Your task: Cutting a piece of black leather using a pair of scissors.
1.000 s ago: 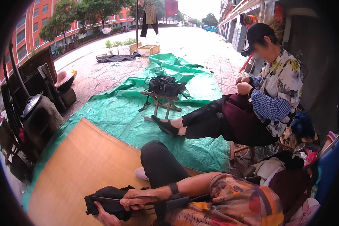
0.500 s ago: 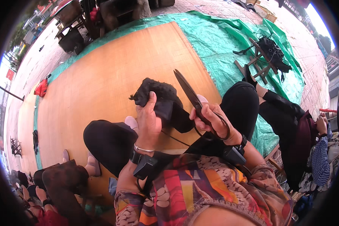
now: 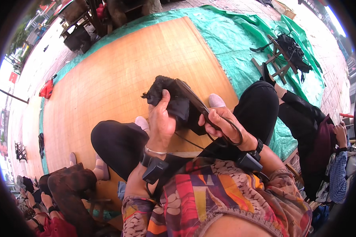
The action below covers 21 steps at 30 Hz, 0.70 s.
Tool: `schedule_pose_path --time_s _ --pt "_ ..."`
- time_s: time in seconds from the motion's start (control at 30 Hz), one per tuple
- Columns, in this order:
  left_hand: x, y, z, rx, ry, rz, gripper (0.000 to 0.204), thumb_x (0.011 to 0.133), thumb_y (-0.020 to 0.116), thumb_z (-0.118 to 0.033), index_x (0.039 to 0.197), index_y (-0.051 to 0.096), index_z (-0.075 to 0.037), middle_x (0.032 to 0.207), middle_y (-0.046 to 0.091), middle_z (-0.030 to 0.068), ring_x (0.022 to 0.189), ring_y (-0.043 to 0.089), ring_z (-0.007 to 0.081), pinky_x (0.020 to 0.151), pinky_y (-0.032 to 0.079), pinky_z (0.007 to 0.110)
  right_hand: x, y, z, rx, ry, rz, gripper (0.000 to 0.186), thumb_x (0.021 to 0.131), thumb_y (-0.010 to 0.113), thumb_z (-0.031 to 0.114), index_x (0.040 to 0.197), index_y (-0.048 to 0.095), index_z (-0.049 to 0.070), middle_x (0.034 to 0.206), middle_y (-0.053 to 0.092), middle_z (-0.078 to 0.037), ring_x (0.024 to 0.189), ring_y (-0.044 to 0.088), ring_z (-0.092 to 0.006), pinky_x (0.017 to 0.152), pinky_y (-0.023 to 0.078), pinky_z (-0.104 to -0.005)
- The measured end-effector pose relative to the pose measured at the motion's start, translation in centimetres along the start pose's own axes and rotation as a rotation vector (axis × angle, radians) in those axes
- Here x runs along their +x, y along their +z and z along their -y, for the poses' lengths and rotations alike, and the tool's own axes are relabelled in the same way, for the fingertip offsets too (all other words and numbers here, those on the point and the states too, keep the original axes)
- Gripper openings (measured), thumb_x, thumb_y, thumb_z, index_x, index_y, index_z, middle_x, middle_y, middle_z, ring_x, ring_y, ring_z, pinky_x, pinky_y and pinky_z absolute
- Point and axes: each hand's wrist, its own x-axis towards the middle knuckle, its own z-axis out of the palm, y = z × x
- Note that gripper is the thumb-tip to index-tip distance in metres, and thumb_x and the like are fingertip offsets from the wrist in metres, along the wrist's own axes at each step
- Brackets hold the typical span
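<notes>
My left hand (image 3: 161, 121) is closed on a bunched piece of black fabric (image 3: 175, 108), its thumb lying over the near left part. The fabric's upper edge is frayed. My right hand (image 3: 225, 128) grips long dark scissors (image 3: 195, 102) by the handles; the blades point up and left and overlap the fabric's upper right. Whether they are cutting it I cannot tell. A thin dark cord hangs below the fabric, between my knees. Black band devices (image 3: 155, 170) are on both my wrists, along with a metal bangle on the left.
A wooden board (image 3: 87, 118) lies on a green tarp (image 3: 215, 35). A stool (image 3: 279, 59) holds a black bag. A red bag (image 3: 46, 89) is at left. Other people sit at right (image 3: 306, 130) and lower left (image 3: 67, 189); stove-like objects (image 3: 77, 39) stand upper left.
The view has swung down from the street to my lap. Since half a second ago, the scissor tips have moved left and down onto the fabric, and both hands sit slightly further right in view.
</notes>
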Motion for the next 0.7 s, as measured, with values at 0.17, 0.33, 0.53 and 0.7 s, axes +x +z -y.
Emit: schedule_pose_path --time_s 0.17,0.33,0.53,0.7 --pt "0.5 -0.4 -0.5 -0.100 -0.008 0.091 0.019 0.089 0.056 -0.010 0.107 0.059 -0.004 0.106 0.062 0.0074 0.097 0.059 0.0216 0.089 0.047 0.037 -0.1 -0.5 -0.2 0.025 -0.089 0.012 0.048 0.096 0.038 0.044 0.090 0.055 0.000 0.062 0.044 0.003 0.051 0.036 -0.0024 0.046 0.028 -0.0172" --pt "0.5 -0.3 -0.4 -0.133 -0.011 0.067 0.019 0.089 0.057 -0.011 0.106 0.059 -0.003 0.104 0.063 0.0081 0.097 0.060 0.0220 0.088 0.048 0.037 -0.2 -0.7 0.5 0.019 -0.063 -0.014 0.048 0.096 0.038 0.045 0.090 0.055 0.001 0.061 0.044 0.003 0.051 0.035 -0.0023 0.046 0.029 -0.0173" --pt "0.0 0.1 -0.6 -0.095 -0.066 0.098 0.020 0.090 0.056 -0.016 0.105 0.059 -0.003 0.102 0.063 0.0086 0.095 0.060 0.0220 0.085 0.049 0.037 0.4 -0.1 -0.5 -0.119 0.060 0.085 0.049 0.093 0.043 0.048 0.085 0.057 0.002 0.060 0.043 0.004 0.052 0.038 -0.0032 0.047 0.029 -0.0187" --pt "-0.5 0.7 -0.5 -0.013 -0.048 0.127 0.021 0.091 0.055 -0.013 0.109 0.055 -0.003 0.100 0.061 0.0086 0.093 0.060 0.0217 0.082 0.051 0.038 0.7 -0.1 -0.7 -0.152 0.084 0.071 0.050 0.093 0.041 0.049 0.090 0.056 0.001 0.061 0.044 0.004 0.052 0.038 -0.0029 0.047 0.030 -0.0176"
